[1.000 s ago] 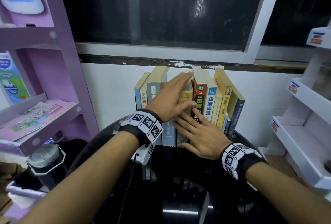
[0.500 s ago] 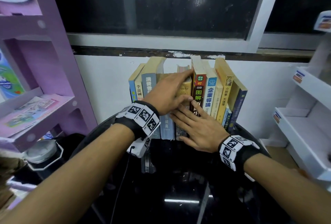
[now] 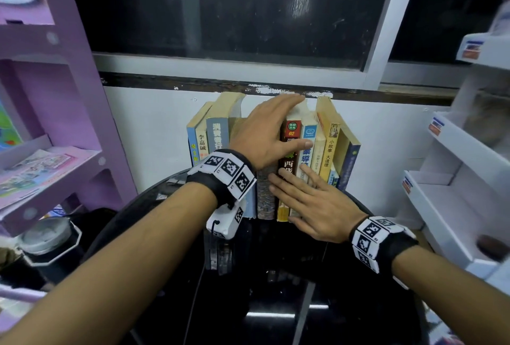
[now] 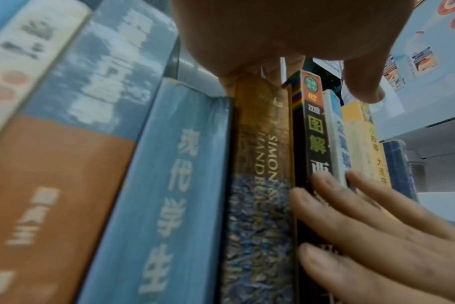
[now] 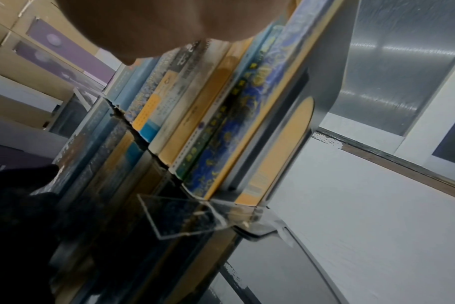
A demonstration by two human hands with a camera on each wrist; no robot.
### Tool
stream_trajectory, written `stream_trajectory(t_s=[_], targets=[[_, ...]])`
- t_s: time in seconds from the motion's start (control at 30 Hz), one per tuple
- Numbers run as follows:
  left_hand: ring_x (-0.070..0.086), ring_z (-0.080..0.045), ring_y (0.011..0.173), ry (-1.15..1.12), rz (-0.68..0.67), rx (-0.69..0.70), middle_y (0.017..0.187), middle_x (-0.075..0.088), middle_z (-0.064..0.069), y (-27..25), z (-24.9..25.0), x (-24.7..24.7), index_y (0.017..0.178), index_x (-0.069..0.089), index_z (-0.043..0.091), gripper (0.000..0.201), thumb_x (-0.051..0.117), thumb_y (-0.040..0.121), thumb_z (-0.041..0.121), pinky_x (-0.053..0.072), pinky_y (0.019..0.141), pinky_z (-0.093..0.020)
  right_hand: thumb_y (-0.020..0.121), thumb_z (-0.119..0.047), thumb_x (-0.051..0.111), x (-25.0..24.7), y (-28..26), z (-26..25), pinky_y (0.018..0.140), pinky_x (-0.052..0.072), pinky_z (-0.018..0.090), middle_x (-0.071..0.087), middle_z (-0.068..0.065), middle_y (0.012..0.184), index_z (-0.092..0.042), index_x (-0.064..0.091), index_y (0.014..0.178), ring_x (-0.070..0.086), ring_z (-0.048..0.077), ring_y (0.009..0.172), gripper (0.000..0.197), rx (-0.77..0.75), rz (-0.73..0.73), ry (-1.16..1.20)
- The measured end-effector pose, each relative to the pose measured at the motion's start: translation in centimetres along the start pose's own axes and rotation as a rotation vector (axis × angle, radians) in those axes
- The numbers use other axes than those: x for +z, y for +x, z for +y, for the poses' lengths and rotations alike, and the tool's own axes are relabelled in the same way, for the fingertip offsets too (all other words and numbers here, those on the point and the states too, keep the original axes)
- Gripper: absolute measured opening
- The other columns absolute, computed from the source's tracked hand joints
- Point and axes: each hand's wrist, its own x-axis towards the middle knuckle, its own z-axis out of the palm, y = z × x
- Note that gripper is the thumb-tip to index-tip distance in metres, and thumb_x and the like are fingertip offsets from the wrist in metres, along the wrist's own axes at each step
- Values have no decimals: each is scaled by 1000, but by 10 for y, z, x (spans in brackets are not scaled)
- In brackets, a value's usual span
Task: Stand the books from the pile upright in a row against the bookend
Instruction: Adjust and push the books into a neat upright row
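A row of books (image 3: 218, 137) stands upright on the black round table (image 3: 276, 303), backed by the white wall. My left hand (image 3: 271, 126) lies over the middle of the row. Its fingers reach over the top edges there, above a brown-spined book (image 4: 260, 144), and its thumb crosses the red-and-black spine (image 3: 288, 163). My right hand (image 3: 298, 195) presses flat, fingers straight, on the lower spines (image 4: 364, 226). A clear acrylic bookend (image 5: 185, 218) props the right end of the row beside a dark blue book (image 5: 247, 115).
A purple shelf unit (image 3: 55, 157) with leaflets stands at the left, and a white shelf unit (image 3: 452, 201) at the right. A grey lidded cup (image 3: 44, 237) sits low on the left. A dark window runs above the books.
My left hand has slid up from the spines to the tops of the books. The right hand stays pressed on the lower spines.
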Motion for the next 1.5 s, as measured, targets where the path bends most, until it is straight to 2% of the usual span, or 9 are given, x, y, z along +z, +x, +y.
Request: stream_trajectory(t_s=[0.17,0.27,0.5,0.77,0.9,1.1,1.23,1.4,1.5], targets=[[40,-11,132,52,8,-39,145,45,7,3,1,9,140,42,27,75,67,76,58,33,107,-31,97,-48,39,7,0,7,121,2,51,13,9,162,-10,22,154,6,24,151,71,-29,-7,-3],[39,-10,135,84,10,-27,146,45,8,4,-3,10,140,42,29,75,68,76,58,37,110,-37,97,-48,39,12,1,9,121,1,51,12,9,162,-10,22,154,5,24,151,71,-41,1,-11],[37,-11,138,39,7,-17,146,47,5,4,-2,9,140,45,28,71,71,77,50,36,111,-40,96,-50,41,17,3,11,121,0,50,12,10,162,-8,22,154,4,23,151,74,-52,18,-14],[34,-10,140,26,-21,-32,146,46,6,4,1,5,139,46,27,70,72,77,49,32,114,-38,95,-50,40,11,3,11,121,0,51,10,10,163,-9,20,154,3,23,151,75,-43,-16,13],[32,-12,141,79,-67,-39,148,44,6,5,4,2,140,43,27,71,68,79,53,33,113,-40,96,-50,39,3,-1,8,121,1,51,8,9,163,-9,18,155,1,23,151,74,-37,-26,41],[33,-14,140,137,-90,77,149,43,3,13,28,-3,144,39,23,71,61,84,55,27,115,-35,98,-47,39,-3,-16,11,121,6,51,9,10,163,-9,17,155,1,25,151,72,-38,-19,63],[38,-14,136,166,-90,135,146,46,2,25,49,4,143,41,21,66,60,87,51,26,111,-28,97,-48,40,-3,-22,17,121,4,48,9,10,163,-9,16,155,1,25,151,74,-38,-29,57],[49,-12,129,364,-84,173,144,49,8,30,47,15,143,41,28,66,50,87,62,41,100,-29,96,-50,40,3,-24,23,121,2,46,9,9,162,-10,18,155,1,24,151,75,-41,-15,55],[56,-15,121,414,-69,198,143,49,11,31,43,18,143,41,30,66,50,86,63,46,92,-29,95,-51,41,10,-22,26,122,0,46,9,9,162,-9,19,155,0,24,151,76,-54,-5,44]])
